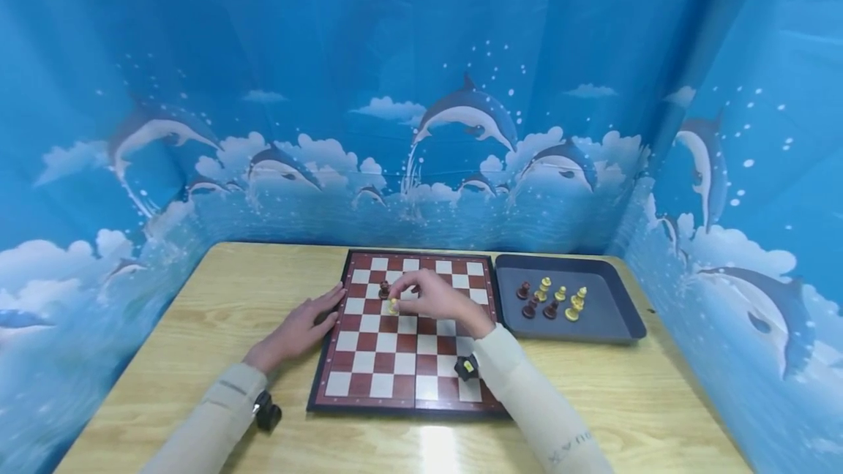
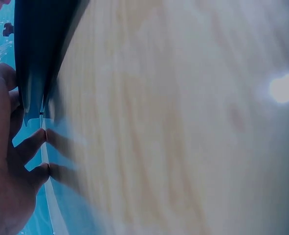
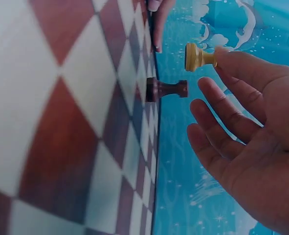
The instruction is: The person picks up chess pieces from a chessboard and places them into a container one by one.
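Note:
My right hand (image 1: 435, 295) pinches a yellow chess piece (image 3: 195, 58) by its top, between thumb and index finger. Its round base hangs just above the chessboard (image 1: 388, 342), and the other fingers spread loosely. The fingertips hide the upper part of the piece. Close beside it a dark brown rook (image 3: 169, 89) stands upright on the board, toward the far left. My left hand (image 1: 303, 328) lies with extended fingers at the board's left edge, fingertips touching the rim. In the left wrist view, the board's dark side (image 2: 41, 49) rises by those fingers.
A dark grey tray (image 1: 606, 317) sits right of the board, holding several yellow and brown chess pieces, most of them upright. Wooden tabletop (image 1: 250, 291) shows around the board. A blue dolphin-print curtain (image 1: 329, 189) hangs behind and along both sides.

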Demonstrator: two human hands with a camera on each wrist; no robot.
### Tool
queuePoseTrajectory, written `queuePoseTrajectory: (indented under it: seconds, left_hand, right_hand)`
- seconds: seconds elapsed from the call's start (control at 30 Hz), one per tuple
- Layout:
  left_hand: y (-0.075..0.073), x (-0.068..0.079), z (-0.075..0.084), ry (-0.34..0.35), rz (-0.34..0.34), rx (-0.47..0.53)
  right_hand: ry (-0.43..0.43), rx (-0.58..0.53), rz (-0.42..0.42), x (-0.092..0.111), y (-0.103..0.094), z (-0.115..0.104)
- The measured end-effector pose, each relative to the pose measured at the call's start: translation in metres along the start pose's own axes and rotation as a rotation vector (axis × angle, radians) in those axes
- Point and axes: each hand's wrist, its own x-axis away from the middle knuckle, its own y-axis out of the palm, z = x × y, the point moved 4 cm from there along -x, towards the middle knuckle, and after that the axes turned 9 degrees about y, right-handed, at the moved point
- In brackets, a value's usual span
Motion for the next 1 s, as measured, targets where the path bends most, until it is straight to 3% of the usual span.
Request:
queuePoseTrajectory:
  seconds: [0.3, 0.73, 1.0]
  left_hand:
    - [0.001, 0.001, -0.003, -0.021, -0.008, 0.008]
    - [-0.001, 0.001, -0.001, -0.004, 0.005, 0.004]
    - [0.001, 0.001, -0.002, -0.007, 0.0, 0.011]
  right_hand:
    - [0.03, -0.039, 0.072, 0.019, -0.01, 0.011]
    - [0.083, -0.059, 0.361, 0.078, -0.077, 0.044]
    - [0.121, -0.078, 0.471, 0.108, -0.107, 0.068]
